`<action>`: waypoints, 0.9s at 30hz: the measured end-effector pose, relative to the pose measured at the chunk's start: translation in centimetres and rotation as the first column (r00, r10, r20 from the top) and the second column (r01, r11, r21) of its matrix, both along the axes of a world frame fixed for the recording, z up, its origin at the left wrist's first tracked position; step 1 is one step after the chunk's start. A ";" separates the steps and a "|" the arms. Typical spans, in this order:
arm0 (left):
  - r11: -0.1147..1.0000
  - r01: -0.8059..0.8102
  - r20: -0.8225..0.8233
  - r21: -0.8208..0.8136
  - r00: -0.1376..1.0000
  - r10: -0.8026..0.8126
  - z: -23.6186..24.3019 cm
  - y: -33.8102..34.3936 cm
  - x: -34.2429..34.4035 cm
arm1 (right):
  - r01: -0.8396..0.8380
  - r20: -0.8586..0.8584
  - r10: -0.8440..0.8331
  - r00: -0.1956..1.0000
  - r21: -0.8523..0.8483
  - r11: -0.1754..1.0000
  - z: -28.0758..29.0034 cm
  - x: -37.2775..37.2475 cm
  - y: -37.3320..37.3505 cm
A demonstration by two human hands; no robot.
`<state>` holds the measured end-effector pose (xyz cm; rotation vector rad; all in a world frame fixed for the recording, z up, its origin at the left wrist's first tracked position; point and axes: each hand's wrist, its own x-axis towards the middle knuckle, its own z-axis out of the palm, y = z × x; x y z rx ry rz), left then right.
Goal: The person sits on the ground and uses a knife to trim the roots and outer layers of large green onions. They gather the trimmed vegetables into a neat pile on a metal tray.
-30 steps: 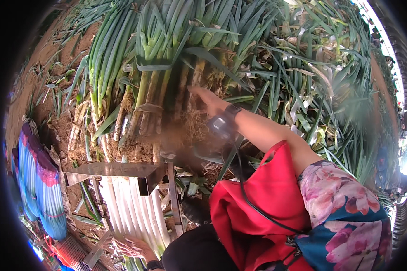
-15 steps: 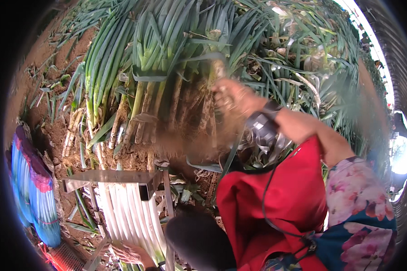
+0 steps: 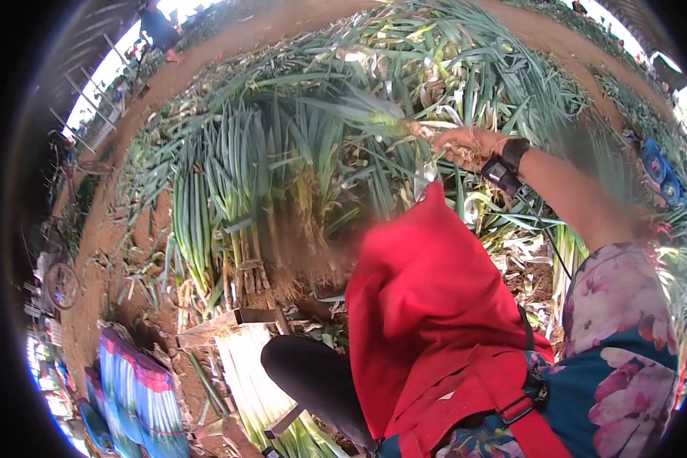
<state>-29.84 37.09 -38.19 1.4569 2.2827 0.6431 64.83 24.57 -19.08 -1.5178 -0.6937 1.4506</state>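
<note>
Right hand: fingers wrapped around one unpeeled leek. Left hand: by metal rack, finger state unclear. White stalks: clean, racked. Rooted bunches: uncleaned.

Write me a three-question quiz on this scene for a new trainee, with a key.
1. Multiple choice: by which part does the right hand grip the leafy stalk?
A) The green leaf tips
B) The pale end, away from the leaves
C) The middle of the leaves

2. True or false: in the picture, the blue-wrapped bundles lie to the left of the metal frame.

3. Fill in the colour: the large apron in front of the person is ____.

Key: 1. B; 2. True; 3. Red
</note>
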 end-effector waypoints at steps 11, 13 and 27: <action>0.655 0.678 0.647 0.334 0.340 -0.682 22.9 -2.0 42.0 | 0.008 -0.085 0.015 0.996 0.260 0.966 4.5 -10.7 -10.9; 0.433 0.797 0.703 0.421 0.015 -0.711 20.2 0.0 48.0 | 0.021 0.041 -0.040 0.998 0.381 0.924 4.6 -13.3 -11.8; 0.804 0.546 0.950 0.237 -0.304 -0.073 21.8 4.8 60.5 | 0.075 -0.026 -0.071 0.997 0.260 0.963 6.9 -24.9 -9.2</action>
